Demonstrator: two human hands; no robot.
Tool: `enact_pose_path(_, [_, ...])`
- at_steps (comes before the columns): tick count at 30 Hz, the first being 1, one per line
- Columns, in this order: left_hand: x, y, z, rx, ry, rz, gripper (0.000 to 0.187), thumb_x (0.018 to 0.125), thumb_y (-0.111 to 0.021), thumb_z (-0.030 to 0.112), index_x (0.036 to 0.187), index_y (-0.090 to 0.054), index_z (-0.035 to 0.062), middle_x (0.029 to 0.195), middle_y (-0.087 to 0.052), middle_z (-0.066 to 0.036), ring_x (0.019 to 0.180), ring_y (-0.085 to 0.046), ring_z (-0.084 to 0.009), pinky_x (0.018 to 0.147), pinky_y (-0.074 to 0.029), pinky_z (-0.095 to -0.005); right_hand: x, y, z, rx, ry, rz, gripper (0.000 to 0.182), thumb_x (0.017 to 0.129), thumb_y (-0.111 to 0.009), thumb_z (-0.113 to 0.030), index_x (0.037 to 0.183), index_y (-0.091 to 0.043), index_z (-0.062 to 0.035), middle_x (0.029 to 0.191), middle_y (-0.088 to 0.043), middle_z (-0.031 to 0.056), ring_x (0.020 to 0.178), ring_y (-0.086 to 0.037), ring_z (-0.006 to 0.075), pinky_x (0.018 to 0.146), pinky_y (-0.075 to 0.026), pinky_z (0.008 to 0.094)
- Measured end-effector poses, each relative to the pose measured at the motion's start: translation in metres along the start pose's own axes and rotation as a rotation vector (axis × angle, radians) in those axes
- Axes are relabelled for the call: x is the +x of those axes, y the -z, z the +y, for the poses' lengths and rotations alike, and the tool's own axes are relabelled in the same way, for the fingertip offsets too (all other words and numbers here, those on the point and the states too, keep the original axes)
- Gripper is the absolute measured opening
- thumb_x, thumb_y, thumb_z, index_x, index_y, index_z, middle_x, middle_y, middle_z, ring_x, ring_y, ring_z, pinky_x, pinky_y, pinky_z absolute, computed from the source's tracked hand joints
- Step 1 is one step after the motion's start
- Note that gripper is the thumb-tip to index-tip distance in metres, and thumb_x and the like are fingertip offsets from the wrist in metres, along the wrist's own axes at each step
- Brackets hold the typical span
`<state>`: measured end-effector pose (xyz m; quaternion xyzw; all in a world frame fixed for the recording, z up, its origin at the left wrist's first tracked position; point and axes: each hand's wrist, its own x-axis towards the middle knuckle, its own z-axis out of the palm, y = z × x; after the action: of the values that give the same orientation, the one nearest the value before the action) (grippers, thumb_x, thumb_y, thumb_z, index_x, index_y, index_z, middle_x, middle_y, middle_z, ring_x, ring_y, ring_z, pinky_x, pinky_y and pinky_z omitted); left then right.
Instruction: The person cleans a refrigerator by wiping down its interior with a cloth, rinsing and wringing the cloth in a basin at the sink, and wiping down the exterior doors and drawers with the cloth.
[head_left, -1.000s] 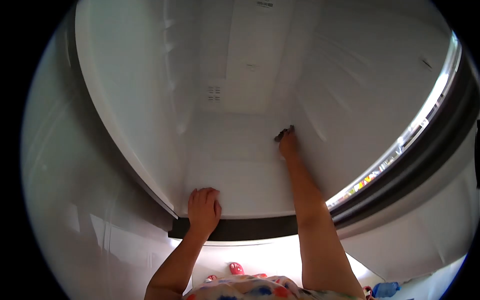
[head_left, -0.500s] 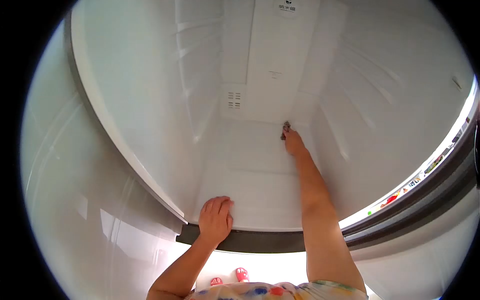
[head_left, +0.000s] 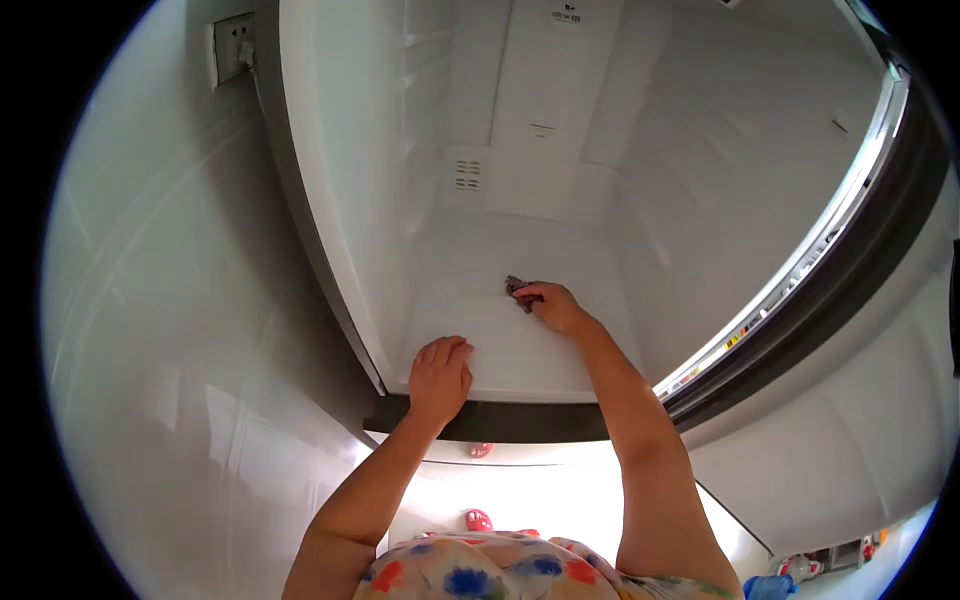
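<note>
Inside the open refrigerator (head_left: 700,130), between pale ribbed side walls, a broad white compartment floor (head_left: 460,240) with a dark front sill (head_left: 540,422) along the near edge. Toward the back, a long raised rear panel (head_left: 545,110) and, low to its left, a small group of vent slots (head_left: 468,175). Reaching in over the sill, two bare forearms, well apart at the elbows and slanting inward. At the near left of the floor, just behind the sill, the left hand (head_left: 440,378), palm down, fingers together and slightly bent, apparently grasping nothing. Deeper in and to the right, the right hand (head_left: 555,303), angled leftward, with fingers closed around part of a small cloth (head_left: 516,286). On the compartment floor, near the middle of its width, that cloth: directly at the right fingertips and partly beneath them, bunched out to their left and toward the back. Long axis hard to fix in so crumpled a shape, but seemingly slanting from rear left to front right, across the line of the fingers. Clearly nearer, in fact touching, the right hand; well apart from the left. In look, dull grey-brown, soft, wrinkled, uneven at the edges, dark against the white.
</note>
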<state>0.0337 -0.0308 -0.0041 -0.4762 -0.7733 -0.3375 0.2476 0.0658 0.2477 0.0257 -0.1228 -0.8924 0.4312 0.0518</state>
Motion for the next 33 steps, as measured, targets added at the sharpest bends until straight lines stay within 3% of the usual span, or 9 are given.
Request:
enact_pose_path(3, [0.002, -0.001, -0.002, -0.021, 0.026, -0.027, 0.029, 0.072, -0.059, 0.005, 0.101, -0.058, 0.0087, 0.108, -0.057, -0.007, 0.102, -0.054, -0.0279, 0.088, -0.043, -0.0407, -0.02, 0.017, -0.05, 0.09, -0.248, -0.038, 0.027, 0.082, -0.047, 0.001, 0.098, -0.067, -0.0043, 0.107, -0.063, 0.0094, 0.091, -0.059, 0.0222, 0.082, -0.046, 0.0326])
enact_pose_path(6, [0.002, -0.002, -0.002, -0.019, 0.02, -0.016, 0.027, 0.073, -0.059, 0.005, 0.1, -0.058, 0.0082, 0.107, -0.057, -0.007, 0.101, -0.054, -0.0269, 0.089, -0.042, -0.04, -0.021, 0.026, -0.003, -0.22, 0.082, 0.69, 0.023, 0.087, -0.05, -0.008, 0.103, -0.065, -0.0024, 0.105, -0.064, 0.0111, 0.09, -0.059, 0.0235, 0.081, -0.047, 0.0355])
enact_pose_path(9, [0.002, -0.001, -0.001, 0.002, 0.023, -0.009, 0.026, 0.073, -0.059, 0.006, 0.099, -0.058, 0.0079, 0.106, -0.057, -0.006, 0.101, -0.054, -0.0266, 0.089, -0.043, -0.0396, -0.028, 0.055, 0.006, 0.038, -0.226, 0.816, 0.038, 0.09, -0.051, -0.022, 0.12, -0.055, 0.0016, 0.119, -0.057, 0.0166, 0.109, -0.054, 0.028, 0.094, -0.041, 0.0396])
enact_pose_path(12, [0.002, -0.004, -0.003, 0.019, 0.035, -0.022, 0.026, 0.073, -0.058, 0.006, 0.099, -0.058, 0.0081, 0.106, -0.058, -0.006, 0.101, -0.055, -0.0268, 0.088, -0.043, -0.0395, -0.002, 0.03, 0.093, -1.093, -0.155, 0.787, 0.06, 0.091, -0.05, -0.031, 0.135, -0.036, 0.0061, 0.134, -0.044, 0.0226, 0.126, -0.038, 0.034, 0.106, -0.027, 0.0442])
enact_pose_path(13, [0.002, -0.004, -0.002, 0.023, 0.04, -0.027, 0.026, 0.073, -0.058, 0.006, 0.099, -0.058, 0.0082, 0.106, -0.058, -0.006, 0.101, -0.055, -0.0268, 0.088, -0.044, -0.0395, 0.005, 0.032, 0.095, -0.868, -0.319, 0.603, 0.067, 0.091, -0.047, -0.032, 0.139, -0.025, 0.0094, 0.144, -0.028, 0.0246, 0.136, -0.021, 0.0379, 0.113, -0.014, 0.0472])
enact_pose_path(16, [0.004, -0.004, -0.002, -0.012, 0.032, -0.014, 0.026, 0.073, -0.058, 0.005, 0.099, -0.058, 0.009, 0.107, -0.058, -0.008, 0.098, -0.055, -0.0295, 0.085, -0.045, -0.0419, 0.034, 0.043, 0.089, -0.983, -0.42, 0.54, 0.066, 0.091, -0.045, -0.031, 0.14, -0.024, 0.0082, 0.145, -0.028, 0.0232, 0.136, -0.021, 0.0352, 0.114, -0.014, 0.0433])
enact_pose_path(23, [0.006, -0.004, -0.003, 0.001, 0.044, -0.076, 0.032, 0.071, -0.057, 0.005, 0.102, -0.057, 0.0101, 0.107, -0.058, -0.007, 0.1, -0.056, -0.0279, 0.084, -0.045, -0.0409, 0.132, 0.079, 0.156, -1.077, -0.242, 0.517, 0.058, 0.09, -0.044, -0.026, 0.136, -0.032, 0.0074, 0.141, -0.035, 0.0225, 0.128, -0.037, 0.0341, 0.107, -0.03, 0.0402])
enact_pose_path(29, [0.01, -0.001, 0.001, 0.038, 0.055, -0.116, 0.032, 0.07, -0.059, 0.006, 0.102, -0.058, 0.0101, 0.109, -0.057, -0.006, 0.103, -0.055, -0.0243, 0.087, -0.044, -0.0388, 0.167, 0.085, 0.172, -0.601, -0.118, 0.57, 0.038, 0.088, -0.046, -0.013, 0.122, -0.051, 0.0035, 0.133, -0.045, 0.0205, 0.122, -0.043, 0.0333, 0.104, -0.035, 0.0385])
enact_pose_path(33, [0.009, 0.0, 0.0, 0.035, 0.025, -0.102, 0.032, 0.071, -0.058, 0.005, 0.102, -0.058, 0.0091, 0.109, -0.057, -0.006, 0.103, -0.054, -0.0244, 0.088, -0.044, -0.0384, 0.145, 0.063, 0.131, -0.608, -0.001, 0.467, 0.031, 0.084, -0.047, 0.0, 0.112, -0.059, -0.0013, 0.121, -0.054, 0.0191, 0.114, -0.05, 0.0334, 0.098, -0.04, 0.0377])
